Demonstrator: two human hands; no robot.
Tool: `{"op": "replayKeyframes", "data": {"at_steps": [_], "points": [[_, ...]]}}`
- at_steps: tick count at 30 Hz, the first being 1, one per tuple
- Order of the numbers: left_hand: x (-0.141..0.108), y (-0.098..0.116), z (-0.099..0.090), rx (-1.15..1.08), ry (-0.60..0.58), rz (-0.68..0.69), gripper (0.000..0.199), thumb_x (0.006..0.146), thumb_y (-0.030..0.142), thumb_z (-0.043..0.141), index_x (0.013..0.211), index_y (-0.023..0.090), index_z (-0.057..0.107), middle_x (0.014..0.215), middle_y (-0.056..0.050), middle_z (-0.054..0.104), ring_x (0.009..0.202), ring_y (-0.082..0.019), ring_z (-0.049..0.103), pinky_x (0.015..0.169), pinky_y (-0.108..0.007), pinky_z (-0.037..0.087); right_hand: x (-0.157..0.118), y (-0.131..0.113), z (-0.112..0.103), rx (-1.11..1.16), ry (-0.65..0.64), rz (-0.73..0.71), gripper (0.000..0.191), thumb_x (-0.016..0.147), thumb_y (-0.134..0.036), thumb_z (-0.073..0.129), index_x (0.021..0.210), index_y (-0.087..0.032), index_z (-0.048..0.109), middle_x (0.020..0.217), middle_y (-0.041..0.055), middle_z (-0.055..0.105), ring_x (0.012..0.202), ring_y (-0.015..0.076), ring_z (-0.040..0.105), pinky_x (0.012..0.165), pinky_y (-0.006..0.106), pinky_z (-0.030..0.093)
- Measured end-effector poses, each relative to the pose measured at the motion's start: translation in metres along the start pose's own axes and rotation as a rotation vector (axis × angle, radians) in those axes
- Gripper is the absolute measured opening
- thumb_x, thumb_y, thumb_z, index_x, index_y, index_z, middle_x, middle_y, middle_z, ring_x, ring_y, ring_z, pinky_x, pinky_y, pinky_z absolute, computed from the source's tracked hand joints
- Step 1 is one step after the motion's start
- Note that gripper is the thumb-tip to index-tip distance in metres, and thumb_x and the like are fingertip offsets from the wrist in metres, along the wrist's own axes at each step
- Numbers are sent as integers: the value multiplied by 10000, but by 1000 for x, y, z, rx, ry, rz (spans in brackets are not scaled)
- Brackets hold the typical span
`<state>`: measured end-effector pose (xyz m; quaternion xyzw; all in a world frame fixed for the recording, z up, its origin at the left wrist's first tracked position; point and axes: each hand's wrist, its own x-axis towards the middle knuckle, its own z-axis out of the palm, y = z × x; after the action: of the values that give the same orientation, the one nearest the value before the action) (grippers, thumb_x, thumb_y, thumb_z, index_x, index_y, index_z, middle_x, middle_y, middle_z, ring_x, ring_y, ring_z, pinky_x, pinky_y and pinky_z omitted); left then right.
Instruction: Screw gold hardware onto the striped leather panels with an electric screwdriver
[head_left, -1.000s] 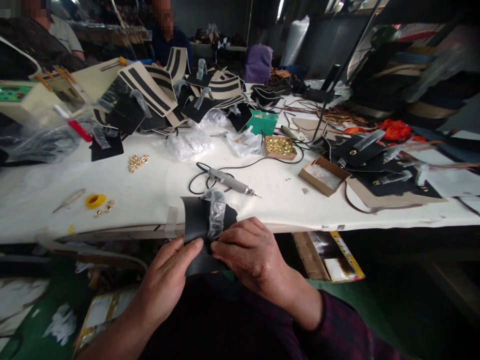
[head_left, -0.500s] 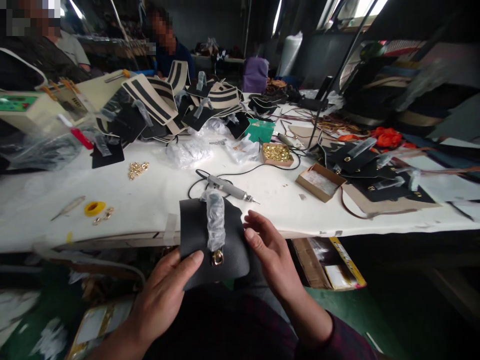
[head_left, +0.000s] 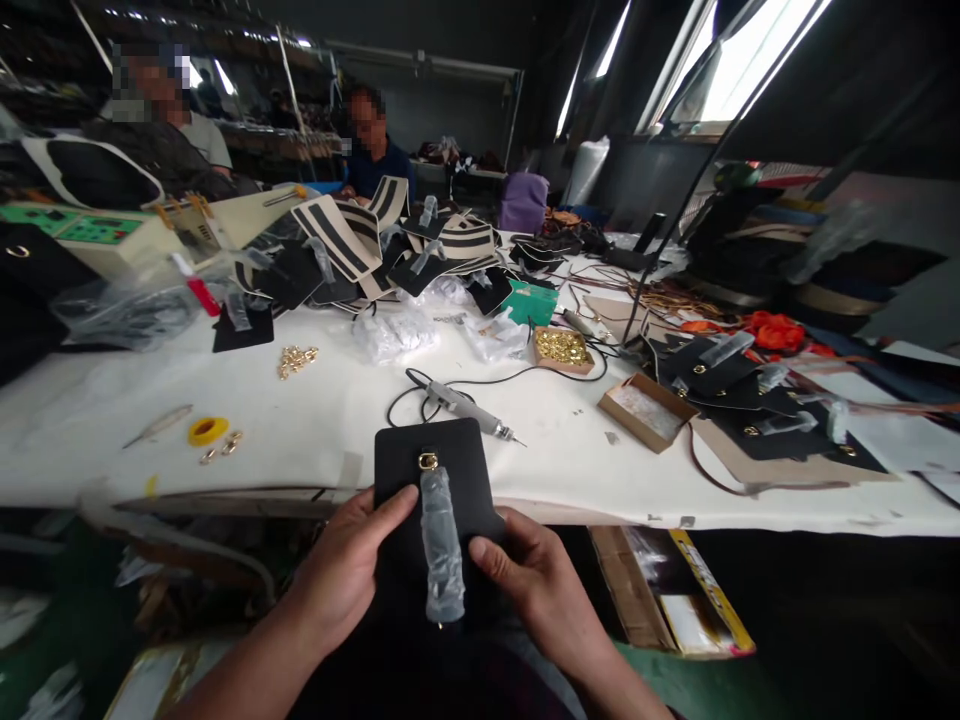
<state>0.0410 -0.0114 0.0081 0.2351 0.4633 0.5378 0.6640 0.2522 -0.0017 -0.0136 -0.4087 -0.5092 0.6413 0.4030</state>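
A black leather panel (head_left: 466, 440) is held upright in front of me, at the near edge of the table. My left hand (head_left: 341, 565) pinches its left side, thumb on the front. On the right side, my right hand (head_left: 529, 575) is closed, its thumb over the front and the other fingers partly hidden behind. A gold metal clasp (head_left: 428, 461) sits near the panel's upper edge. Below it hangs a strap wrapped in clear plastic (head_left: 442, 545). Just beyond the panel lies a grey pen-shaped electric tool (head_left: 469, 410) with a black cord.
Gold rings and clips (head_left: 298, 361) and a yellow tape roll (head_left: 208, 431) lie at left. A box of gold fittings (head_left: 562, 348) and a cardboard box (head_left: 649, 410) stand to the right. Black panels (head_left: 787, 425) are heaped farther right. Two people sit beyond the table.
The leather panel has been turned end for end, so its clasp moved from the bottom to the top. My right hand, open beside it before, now grips it. The view has tilted up.
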Motion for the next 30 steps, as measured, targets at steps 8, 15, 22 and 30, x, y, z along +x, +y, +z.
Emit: {"op": "replayKeyframes", "data": {"at_steps": [8,15,22,30], "points": [[-7,-9,-3,621,47,280,368,943,494,717,1178,222,798,1156,-45,818,1116,-279,725,987,-274,531,19,-39,9,-687,267,-749,200,911,-306,816,1062,-216,721,909,55,698,826,203,649,733,340,536],[-14,-6,-6,888,-26,473,317,1021,433,572,1060,197,781,872,-21,779,804,-198,711,785,-235,560,34,-47,27,-839,149,-721,73,942,-243,743,995,-211,703,889,35,717,788,181,659,724,325,485],[-12,-9,-10,957,-75,481,395,1052,459,511,1141,169,764,952,-45,793,838,-194,716,800,-232,563,36,-47,21,-931,127,-718,110,832,-152,700,894,-210,628,822,4,682,721,162,621,722,325,444],[-10,0,-13,807,-50,316,439,1013,538,583,1218,186,745,1147,-50,808,1031,-230,729,962,-251,553,47,-56,4,-838,-121,-771,268,873,-71,626,1109,-192,664,945,42,708,809,166,647,749,302,503]]}}
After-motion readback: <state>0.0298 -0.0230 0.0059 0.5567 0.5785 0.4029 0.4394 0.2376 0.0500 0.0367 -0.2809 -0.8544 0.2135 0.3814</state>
